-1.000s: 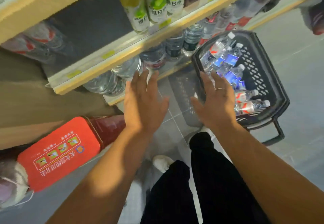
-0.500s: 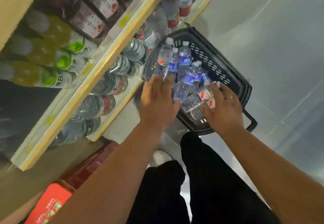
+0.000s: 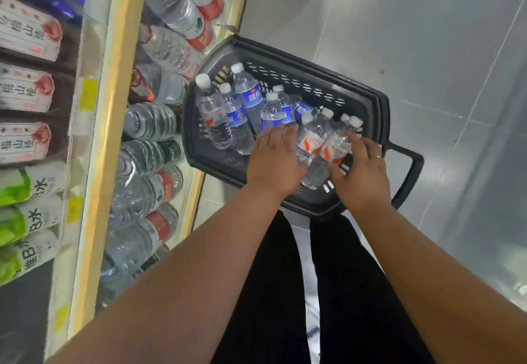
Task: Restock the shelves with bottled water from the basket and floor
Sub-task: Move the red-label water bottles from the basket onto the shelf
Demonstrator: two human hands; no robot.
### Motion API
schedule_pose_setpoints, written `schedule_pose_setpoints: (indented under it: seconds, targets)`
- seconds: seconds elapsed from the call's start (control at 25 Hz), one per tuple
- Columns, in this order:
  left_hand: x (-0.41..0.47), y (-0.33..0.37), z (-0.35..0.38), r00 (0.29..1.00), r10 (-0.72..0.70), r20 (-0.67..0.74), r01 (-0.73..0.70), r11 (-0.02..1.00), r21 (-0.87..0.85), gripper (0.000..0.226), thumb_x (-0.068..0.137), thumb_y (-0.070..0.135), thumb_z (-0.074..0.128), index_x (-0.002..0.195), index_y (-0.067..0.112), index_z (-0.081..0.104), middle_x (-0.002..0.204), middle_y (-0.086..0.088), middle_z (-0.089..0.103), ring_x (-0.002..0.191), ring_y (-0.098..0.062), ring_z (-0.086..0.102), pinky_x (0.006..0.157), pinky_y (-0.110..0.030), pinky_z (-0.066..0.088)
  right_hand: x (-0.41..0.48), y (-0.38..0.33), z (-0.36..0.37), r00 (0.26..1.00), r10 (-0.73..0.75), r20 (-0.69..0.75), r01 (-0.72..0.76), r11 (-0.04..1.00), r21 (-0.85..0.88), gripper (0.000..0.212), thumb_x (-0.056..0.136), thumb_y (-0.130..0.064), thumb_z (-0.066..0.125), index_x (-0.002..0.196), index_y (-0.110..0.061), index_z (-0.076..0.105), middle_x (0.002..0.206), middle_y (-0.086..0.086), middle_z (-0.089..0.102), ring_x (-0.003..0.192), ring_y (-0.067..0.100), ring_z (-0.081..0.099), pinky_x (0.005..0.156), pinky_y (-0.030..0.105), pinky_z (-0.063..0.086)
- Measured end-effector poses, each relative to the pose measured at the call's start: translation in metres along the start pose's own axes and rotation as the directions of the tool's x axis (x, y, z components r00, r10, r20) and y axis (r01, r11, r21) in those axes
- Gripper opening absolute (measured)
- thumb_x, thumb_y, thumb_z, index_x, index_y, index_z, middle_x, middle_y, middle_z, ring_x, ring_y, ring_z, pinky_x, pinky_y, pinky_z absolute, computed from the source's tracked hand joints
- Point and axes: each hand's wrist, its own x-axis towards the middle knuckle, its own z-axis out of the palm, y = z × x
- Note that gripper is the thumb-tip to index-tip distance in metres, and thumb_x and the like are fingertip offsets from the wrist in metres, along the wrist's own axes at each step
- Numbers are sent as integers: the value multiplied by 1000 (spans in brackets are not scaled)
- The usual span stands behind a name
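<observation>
To the left, shelves (image 3: 94, 141) lined with large bottles. Just beside them on the floor (image 3: 413, 27), a black basket (image 3: 313, 81) of small water bottles (image 3: 242, 112), caps away, long axes pointing ahead. Nearest the right hand (image 3: 363, 176), a red-labelled bottle (image 3: 335, 147): fingers against its side, thumb below, grip impossible to tell. Left hand (image 3: 275, 161) flat, fingers straight, touching a blue-labelled bottle (image 3: 271, 117). Probably next: a lift, then a swing left.

Basket (image 3: 336, 77): black, slotted walls. Blue-label bottles (image 3: 252, 98), 10 o'clock in basket: clear, white caps. Red-and-white-label bottles (image 3: 310, 142), 4 o'clock: clear, white caps. Shelf edge (image 3: 114, 107): yellow. Floor (image 3: 399, 21): grey tiles.
</observation>
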Motion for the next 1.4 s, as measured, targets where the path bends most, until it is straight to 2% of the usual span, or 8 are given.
schedule_pose_setpoints:
  seconds: [0.28, 0.48, 0.6, 0.76, 1.0, 1.24, 1.32, 1.4]
  targets:
    - [64, -13, 45, 978, 39, 207, -21, 996, -85, 82, 90, 37, 65, 153, 13, 19, 154, -13, 32, 139, -31, 35, 112, -40, 31, 29, 11, 61, 964, 263, 42, -265, 929, 259, 80, 90, -25, 66, 154, -22, 18, 152, 13, 27, 130, 30, 45, 103, 37, 40]
    - [99, -20, 78, 963, -35, 267, 109, 958, -267, 74, 85, 30, 73, 146, 14, 33, 142, -10, 47, 127, -29, 49, 102, -35, 39, 60, 24, 98, 842, 507, 184, -504, 616, 606, 92, 91, -32, 65, 155, -22, 0, 137, 2, 48, 121, 19, 52, 104, 35, 42]
    - [109, -21, 91, 946, -38, 322, 152, 929, -336, 71, 85, 28, 74, 144, 15, 36, 129, 1, 56, 116, -18, 55, 93, -27, 40, 75, 31, 106, 818, 516, 254, -531, 509, 677, 67, 96, -26, 60, 149, -16, 21, 119, 0, 51, 109, 16, 52, 96, 30, 42]
    - [126, -23, 99, 890, -44, 454, 258, 869, -422, 55, 89, 21, 70, 138, 18, 44, 116, 6, 59, 107, -13, 54, 89, -27, 36, 86, 42, 117, 815, 489, 310, -535, 431, 727, 55, 94, -13, 62, 138, -13, 30, 111, -4, 53, 106, 15, 54, 103, 42, 46]
    - [138, -25, 105, 869, -60, 491, 313, 835, -453, 54, 92, 18, 65, 140, 18, 41, 122, 2, 60, 108, -16, 56, 93, -32, 42, 87, 47, 119, 845, 445, 296, -489, 420, 765, 62, 92, -11, 65, 142, -14, 29, 115, -4, 55, 106, 12, 56, 94, 31, 48]
    - [121, -33, 82, 886, -85, 456, 338, 791, -510, 54, 95, 17, 62, 143, 18, 38, 127, 1, 58, 101, -11, 54, 72, -17, 39, 78, 43, 107, 890, 334, 311, -446, 498, 744, 53, 94, -26, 64, 141, -15, 43, 120, -4, 63, 112, 15, 60, 99, 34, 48]
    - [112, -34, 65, 887, -84, 454, 342, 781, -523, 53, 94, 16, 62, 143, 17, 39, 124, 2, 58, 103, -12, 54, 70, -16, 38, 71, 38, 96, 891, 290, 349, -451, 481, 752, 56, 90, -35, 67, 139, -18, 46, 121, -3, 66, 112, 18, 63, 100, 40, 49]
    - [100, -36, 46, 891, -78, 448, 348, 752, -560, 53, 94, 16, 62, 143, 17, 41, 126, 2, 59, 105, -11, 54, 79, -18, 41, 64, 27, 79, 897, 261, 358, -443, 504, 742, 57, 88, -41, 69, 137, -22, 48, 119, -3, 67, 110, 19, 65, 101, 47, 49]
